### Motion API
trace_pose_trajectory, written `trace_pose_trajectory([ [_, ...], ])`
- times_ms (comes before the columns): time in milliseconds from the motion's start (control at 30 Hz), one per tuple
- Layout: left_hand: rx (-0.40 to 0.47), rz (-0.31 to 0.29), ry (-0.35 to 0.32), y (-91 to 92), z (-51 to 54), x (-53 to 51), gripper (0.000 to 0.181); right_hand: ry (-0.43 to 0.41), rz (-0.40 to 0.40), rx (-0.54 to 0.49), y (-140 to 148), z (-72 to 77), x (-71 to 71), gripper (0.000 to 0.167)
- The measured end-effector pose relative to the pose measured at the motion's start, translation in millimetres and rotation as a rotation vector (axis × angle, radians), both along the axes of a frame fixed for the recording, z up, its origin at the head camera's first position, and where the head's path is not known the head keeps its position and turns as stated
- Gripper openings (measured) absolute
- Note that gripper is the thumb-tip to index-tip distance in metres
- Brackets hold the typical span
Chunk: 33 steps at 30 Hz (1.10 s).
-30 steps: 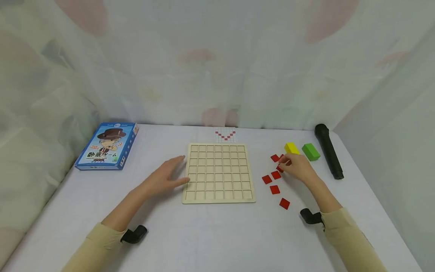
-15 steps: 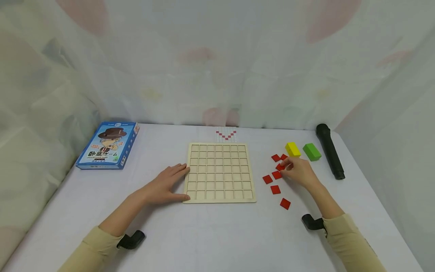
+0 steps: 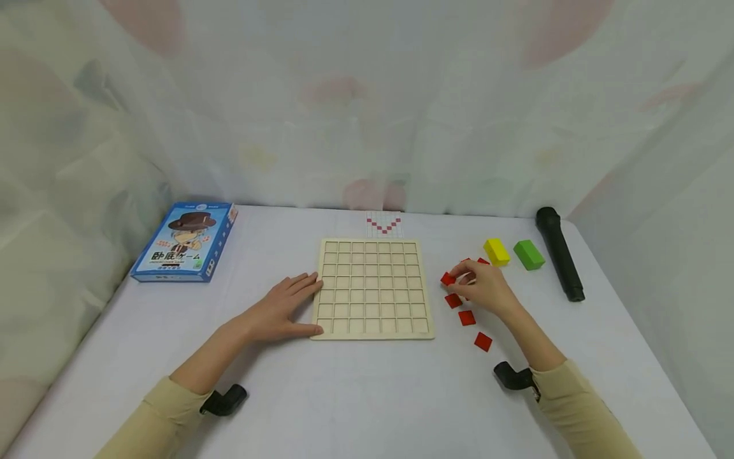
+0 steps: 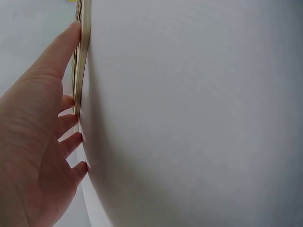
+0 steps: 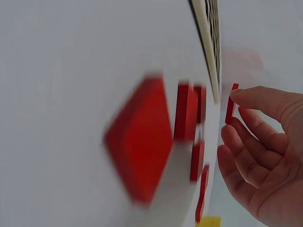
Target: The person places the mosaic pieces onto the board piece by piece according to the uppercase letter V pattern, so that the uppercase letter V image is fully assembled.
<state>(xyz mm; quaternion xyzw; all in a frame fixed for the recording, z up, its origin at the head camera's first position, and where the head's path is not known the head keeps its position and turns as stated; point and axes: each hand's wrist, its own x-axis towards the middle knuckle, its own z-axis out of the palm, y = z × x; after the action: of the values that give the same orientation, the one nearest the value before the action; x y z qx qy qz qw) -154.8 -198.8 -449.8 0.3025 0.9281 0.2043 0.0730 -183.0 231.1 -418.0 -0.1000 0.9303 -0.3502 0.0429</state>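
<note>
Two tan sleeves [image 3: 163, 411] come in nearest. One loose tile [image 3: 483, 342] lies right of the board [image 3: 372, 295], about level with its near edge, with other tiles [image 3: 467, 318] scattered beyond, some partly hidden by a hand. The left hand [image 3: 281, 310] is spread at the board's left edge, thumb and fingertips touching it, clamped on nothing. Right of the board, the right hand [image 3: 484, 287] pinches a red tile [image 3: 448, 278] between thumb and finger, seemingly off the table. A light pinch on opposite edges should serve best — squeezing hard could flip so thin a piece — with the tile level and the left hand bracing the board against sliding. Farther right of the board are a yellow block [image 3: 496, 252], a green block [image 3: 529, 255] and a black microphone [image 3: 560, 255]; left of it, a blue box [image 3: 183, 242]; just behind it, a patterned card [image 3: 384, 224].
</note>
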Motion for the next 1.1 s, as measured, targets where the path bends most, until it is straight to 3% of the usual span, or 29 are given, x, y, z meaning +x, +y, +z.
trace_pose_trajectory([
  [567, 0.01, 0.008, 0.007, -0.8, -4.1, 0.0, 0.094, -0.031, 0.285, -0.098, -92, -10.6, 16.5, 0.016],
  [1100, 0.014, 0.008, 0.011, 0.2, -3.7, 0.6, 0.094, 0.058, 0.417, -0.085, -118, -14.6, 23.0, 0.014],
])
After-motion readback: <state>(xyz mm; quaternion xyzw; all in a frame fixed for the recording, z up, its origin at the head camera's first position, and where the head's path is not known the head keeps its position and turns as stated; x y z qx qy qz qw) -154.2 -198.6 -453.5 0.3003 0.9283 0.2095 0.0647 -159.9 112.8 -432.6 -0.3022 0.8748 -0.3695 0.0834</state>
